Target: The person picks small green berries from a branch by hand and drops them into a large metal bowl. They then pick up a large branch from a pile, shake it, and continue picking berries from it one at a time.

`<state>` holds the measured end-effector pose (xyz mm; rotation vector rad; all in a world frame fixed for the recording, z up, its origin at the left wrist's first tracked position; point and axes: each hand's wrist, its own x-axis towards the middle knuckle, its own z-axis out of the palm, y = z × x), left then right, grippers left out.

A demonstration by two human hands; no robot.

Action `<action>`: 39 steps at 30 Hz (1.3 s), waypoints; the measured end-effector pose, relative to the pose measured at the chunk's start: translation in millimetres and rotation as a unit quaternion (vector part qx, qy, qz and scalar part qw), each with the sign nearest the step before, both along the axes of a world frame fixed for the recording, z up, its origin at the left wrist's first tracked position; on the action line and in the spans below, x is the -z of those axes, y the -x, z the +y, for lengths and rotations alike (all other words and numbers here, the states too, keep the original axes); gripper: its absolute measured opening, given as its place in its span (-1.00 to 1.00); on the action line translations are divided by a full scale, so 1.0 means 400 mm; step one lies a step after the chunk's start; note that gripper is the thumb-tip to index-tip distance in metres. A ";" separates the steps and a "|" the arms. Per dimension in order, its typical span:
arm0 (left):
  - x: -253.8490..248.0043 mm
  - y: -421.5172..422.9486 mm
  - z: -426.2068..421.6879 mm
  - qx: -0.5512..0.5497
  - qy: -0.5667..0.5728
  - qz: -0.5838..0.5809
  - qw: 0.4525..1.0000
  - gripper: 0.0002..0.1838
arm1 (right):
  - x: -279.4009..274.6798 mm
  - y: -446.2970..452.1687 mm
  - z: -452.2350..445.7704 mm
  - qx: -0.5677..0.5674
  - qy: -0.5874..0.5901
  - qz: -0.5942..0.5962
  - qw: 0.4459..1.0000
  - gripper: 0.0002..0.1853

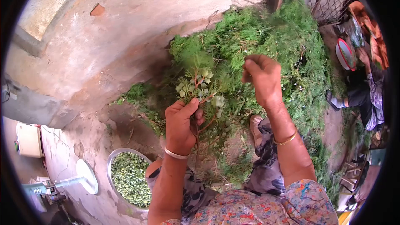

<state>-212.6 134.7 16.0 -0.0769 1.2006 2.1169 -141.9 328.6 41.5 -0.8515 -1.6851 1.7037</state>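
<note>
The fingers [190,107] of the left hand [177,127] clasp a leafy sprig [196,82], thumb in front, its top set with pale green cones; the hand hides part of the stem. The right hand [264,77] is raised to one side, fingers curled in with their tips out of sight, so I cannot tell whether they pinch anything. Beyond the sprig lies a pile of branches [300,66], its foliage blurring into the sprig's edges. On the floor [89,141], a metal bowl [109,162] is full of green cones, partly covered by the knee. Far right, a co-worker's hand [362,56] is near a red-rimmed bowl [341,56], perhaps holding greenery; the dark lens edge crops that person
</note>
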 end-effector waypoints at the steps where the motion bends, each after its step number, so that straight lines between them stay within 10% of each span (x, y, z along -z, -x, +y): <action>1: 0.000 0.003 -0.004 -0.002 0.002 0.000 1.000 -0.82 | 0.004 -0.001 -0.005 -0.038 0.140 0.045 0.988 -0.83; 12: 0.004 -0.001 0.015 0.036 -0.021 -0.016 0.999 -0.89 | 0.025 -0.002 -0.078 -0.288 0.241 -0.009 0.927 -0.79; 25: 0.039 -0.020 0.031 0.035 -0.012 0.051 0.998 -0.90 | 0.047 0.001 -0.106 -0.166 0.137 -0.049 0.975 -0.83; 36: 0.023 -0.042 0.034 0.021 0.054 0.161 0.985 -0.83 | 0.106 0.021 -0.101 -0.028 -0.196 -0.025 0.980 -0.82; 39: 0.019 -0.028 0.031 0.005 0.031 0.095 0.995 -0.83 | 0.090 0.018 -0.086 -0.095 0.091 -0.009 0.991 -0.83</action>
